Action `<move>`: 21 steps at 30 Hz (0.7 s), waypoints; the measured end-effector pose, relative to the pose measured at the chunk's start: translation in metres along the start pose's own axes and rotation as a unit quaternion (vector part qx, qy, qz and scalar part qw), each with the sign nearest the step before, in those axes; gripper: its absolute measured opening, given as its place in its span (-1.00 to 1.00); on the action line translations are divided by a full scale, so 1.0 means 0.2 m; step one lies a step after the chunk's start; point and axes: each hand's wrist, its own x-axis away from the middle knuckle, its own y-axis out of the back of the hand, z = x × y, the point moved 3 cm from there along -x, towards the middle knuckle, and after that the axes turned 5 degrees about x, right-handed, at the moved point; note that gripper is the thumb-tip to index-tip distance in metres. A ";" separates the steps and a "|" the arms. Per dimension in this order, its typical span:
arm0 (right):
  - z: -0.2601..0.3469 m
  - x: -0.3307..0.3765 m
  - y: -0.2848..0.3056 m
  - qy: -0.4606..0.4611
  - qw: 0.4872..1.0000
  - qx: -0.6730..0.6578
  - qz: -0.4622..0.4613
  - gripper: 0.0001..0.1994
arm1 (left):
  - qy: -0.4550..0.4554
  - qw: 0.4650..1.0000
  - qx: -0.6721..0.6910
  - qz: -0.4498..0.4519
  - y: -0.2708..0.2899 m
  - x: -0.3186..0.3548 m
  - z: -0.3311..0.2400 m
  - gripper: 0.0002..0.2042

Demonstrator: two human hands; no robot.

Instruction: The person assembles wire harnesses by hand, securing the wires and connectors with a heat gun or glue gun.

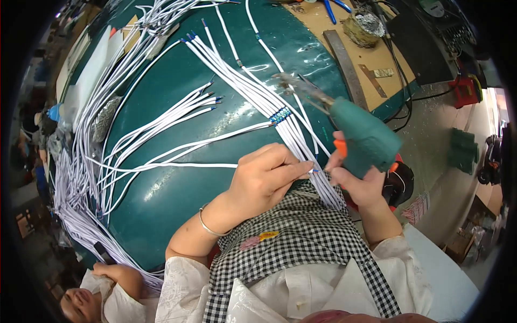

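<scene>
My left hand (266,175) is closed, pinching a white cable (204,165) close to its end, where a bit of blue shows past the fingertips. In my right hand (361,183) is a green soldering gun (366,134) with an orange trigger, its metal tip blurred and pointing up and left over the table. Between and beyond my hands runs a bundle of white cables (242,89), several side by side, crossed by a row of blue-green joints (280,116). The bundle's near end hangs over my checked apron (291,231).
More white cables (81,199) heap along the left edge of the green table (161,188). At the far right lie a brown board (301,16), a metal bar (344,67), blue-handled pliers (329,11) and a foil-topped pot (366,28). Another person (107,293) is at lower left.
</scene>
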 end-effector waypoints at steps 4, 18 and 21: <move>-0.03 0.00 -0.04 0.001 0.998 -0.031 0.062 -0.41 | -0.033 0.999 0.015 -0.030 -0.02 0.02 -0.01 -0.71; -0.01 -0.01 -0.05 -0.046 0.999 0.005 0.012 -0.43 | -0.048 0.998 0.008 0.032 0.00 0.04 0.04 -0.68; 0.01 0.00 0.01 -0.004 0.999 0.015 -0.045 -0.37 | -0.013 0.993 -0.116 -0.026 0.07 0.02 0.13 -0.73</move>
